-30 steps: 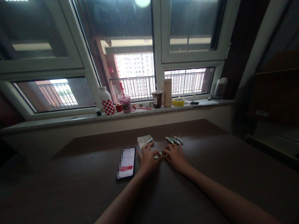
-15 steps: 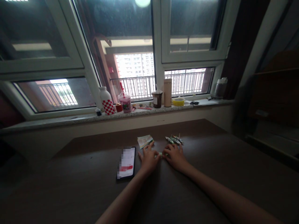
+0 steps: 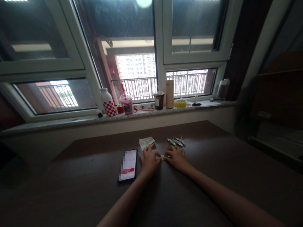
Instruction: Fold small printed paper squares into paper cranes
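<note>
1. We see the left hand [image 3: 150, 160] resting low over the dark brown table [image 3: 94, 201], its thumb and forefinger brought together on one end of a small green paper piece [image 3: 162, 157].
2. We see the right hand [image 3: 177, 159] facing it, its thumb and forefinger likewise pinched on the other end, so the paper piece lies between the two hands, close to the tabletop.
3. The paper is tiny and partly hidden by the fingertips, so we cannot tell exactly how it is folded.
4. Just beyond the left hand we find a few flat printed papers [image 3: 146, 142], overlapping one another; the outstretched fingers reach their near edge.
5. Just beyond the right hand we find a small heap of folded paper pieces [image 3: 176, 141], pointed and whitish green.
6. To the left of the left hand we have a phone [image 3: 129, 166] lying face up, its screen lit, with a red patch low on it.
7. Past the table, on the speckled windowsill [image 3: 90, 119], we make out a white bottle with red checks [image 3: 108, 104], a pink drink cup [image 3: 127, 104], a dark drink cup [image 3: 159, 101], a tan flask [image 3: 169, 94] and a yellow tape roll [image 3: 180, 103].
</note>
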### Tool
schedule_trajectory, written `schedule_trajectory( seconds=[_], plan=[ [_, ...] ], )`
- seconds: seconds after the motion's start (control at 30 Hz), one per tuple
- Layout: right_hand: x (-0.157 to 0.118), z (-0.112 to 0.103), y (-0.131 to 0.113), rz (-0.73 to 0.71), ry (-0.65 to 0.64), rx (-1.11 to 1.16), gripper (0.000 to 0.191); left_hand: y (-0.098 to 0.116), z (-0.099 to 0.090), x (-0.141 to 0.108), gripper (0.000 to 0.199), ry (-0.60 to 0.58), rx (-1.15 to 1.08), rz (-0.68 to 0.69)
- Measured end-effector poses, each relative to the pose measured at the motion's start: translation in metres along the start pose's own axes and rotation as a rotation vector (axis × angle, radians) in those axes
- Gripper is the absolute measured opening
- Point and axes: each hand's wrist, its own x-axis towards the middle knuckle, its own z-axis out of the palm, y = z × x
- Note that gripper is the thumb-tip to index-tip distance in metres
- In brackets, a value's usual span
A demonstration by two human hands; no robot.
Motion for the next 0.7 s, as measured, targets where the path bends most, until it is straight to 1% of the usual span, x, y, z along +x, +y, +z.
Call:
schedule_trajectory(
  seconds=[0.23, 0.4, 0.57, 0.7],
  plan=[
    [0.0014, 0.0000, -0.0010, 0.035, -0.024, 0.022, 0.018, 0.0005, -0.0012, -0.0029, 0.008, 0.016, -0.007, 0.024],
    [0.0035, 0.0011, -0.0015, 0.069, -0.016, 0.045, 0.017, 0.0002, -0.0013, -0.0057, 0.011, 0.011, -0.002, 0.047],
    [0.0036, 0.0014, -0.0023, 0.077, 0.006, 0.062, 0.017, 0.0006, 0.0019, -0.0058, 0.010, 0.011, -0.047, 0.002],
    [0.0040, 0.0017, -0.0023, 0.092, 0.020, 0.080, 0.020, 0.0033, 0.0021, -0.0042, 0.008, 0.028, -0.038, -0.003]
  ],
)
